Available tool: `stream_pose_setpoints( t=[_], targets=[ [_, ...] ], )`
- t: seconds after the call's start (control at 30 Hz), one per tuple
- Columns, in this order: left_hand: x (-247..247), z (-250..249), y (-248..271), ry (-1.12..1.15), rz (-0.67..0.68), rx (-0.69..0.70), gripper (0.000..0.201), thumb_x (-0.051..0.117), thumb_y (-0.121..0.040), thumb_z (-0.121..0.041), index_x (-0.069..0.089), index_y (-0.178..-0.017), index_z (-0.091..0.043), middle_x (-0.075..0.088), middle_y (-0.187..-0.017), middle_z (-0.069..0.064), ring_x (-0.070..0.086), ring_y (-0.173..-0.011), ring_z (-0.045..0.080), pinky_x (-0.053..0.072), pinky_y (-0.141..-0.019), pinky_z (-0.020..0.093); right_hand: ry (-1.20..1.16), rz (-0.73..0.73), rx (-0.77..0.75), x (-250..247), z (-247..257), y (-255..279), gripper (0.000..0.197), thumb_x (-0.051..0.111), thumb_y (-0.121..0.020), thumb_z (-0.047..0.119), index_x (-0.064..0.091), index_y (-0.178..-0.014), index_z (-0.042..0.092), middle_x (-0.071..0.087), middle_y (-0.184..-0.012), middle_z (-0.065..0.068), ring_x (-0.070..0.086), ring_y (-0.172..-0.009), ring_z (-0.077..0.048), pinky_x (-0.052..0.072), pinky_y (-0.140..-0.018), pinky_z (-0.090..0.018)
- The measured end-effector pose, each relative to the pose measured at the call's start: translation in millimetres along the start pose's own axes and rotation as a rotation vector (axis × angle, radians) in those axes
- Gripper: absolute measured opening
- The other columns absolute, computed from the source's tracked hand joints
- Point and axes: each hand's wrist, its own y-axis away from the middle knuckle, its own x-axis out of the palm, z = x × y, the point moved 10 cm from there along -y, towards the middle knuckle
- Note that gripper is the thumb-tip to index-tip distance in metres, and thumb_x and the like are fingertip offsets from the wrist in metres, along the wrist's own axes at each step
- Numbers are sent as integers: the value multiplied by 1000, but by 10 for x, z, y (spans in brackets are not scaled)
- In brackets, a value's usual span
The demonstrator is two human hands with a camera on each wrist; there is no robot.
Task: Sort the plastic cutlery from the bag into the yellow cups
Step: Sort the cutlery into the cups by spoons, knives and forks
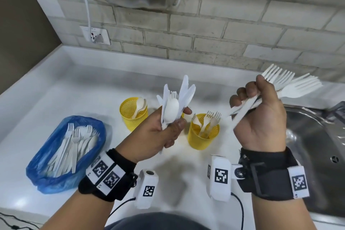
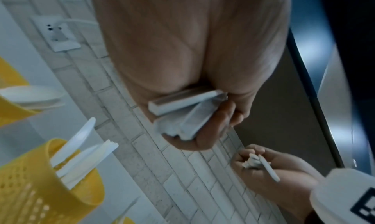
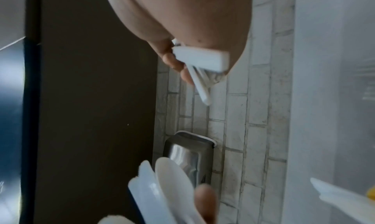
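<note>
left hand raised above the white countertop, fingers and thumb curled round a mixed bunch of knives, a spoon and a fork, business ends up. right hand raised near the steel sink, fist closed on a bundle of forks, tines pointing up and to the right, handles sticking out below the palm. blue plastic bag lies open at left, more white cutlery inside. 3 yellow perforated cups on the counter: spoon cup at back left, fork cup at front right, knife cup seen in the left wrist view, mostly hidden behind the left hand in the head view. wall socket on the brick-tile wall.
</note>
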Motion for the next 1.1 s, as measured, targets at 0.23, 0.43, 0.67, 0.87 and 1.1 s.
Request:
stream_pose_setpoints(
  t=[0.23,0.43,0.67,0.87,1.1],
  targets=[
    [-133,-298,89,-547,-174,202,28,64,-100,-17,55,-126,-22,69,-101,-11,65,-89,15,52,-78,32,333,213,-194,497,168,308,29,57,-104,10,45,-78,16,29,-59,-1,24,-38,-11,26,-42,-18],
    [-223,-338,137,-788,-208,325,48,62,-91,1,53,-133,-22,62,-107,-21,64,-97,11,53,-82,34,869,508,-387,869,125,688,17,77,-88,3,73,-87,20,56,-55,10,49,-46,-7,42,-52,-20],
    [-172,-282,152,-900,-164,314,46,56,-90,-12,53,-135,-22,64,-122,-10,65,-108,18,54,-86,43,1285,735,-391,947,-112,787,39,79,-86,14,66,-78,50,68,-67,24,53,-60,10,39,-57,-7],
    [-175,-290,176,-912,-170,294,45,55,-91,-18,44,-131,-35,61,-106,-15,62,-92,16,52,-75,34,1294,652,-587,960,-30,769,10,76,-88,14,76,-89,25,73,-73,6,64,-62,-8,48,-59,-28],
    [-166,-188,160,-860,-160,226,40,48,-91,-27,48,-130,-30,62,-105,-14,61,-89,16,52,-76,43,1164,515,-565,876,165,628,26,78,-90,16,63,-86,37,63,-65,23,57,-60,2,40,-63,-7]
  ],
)
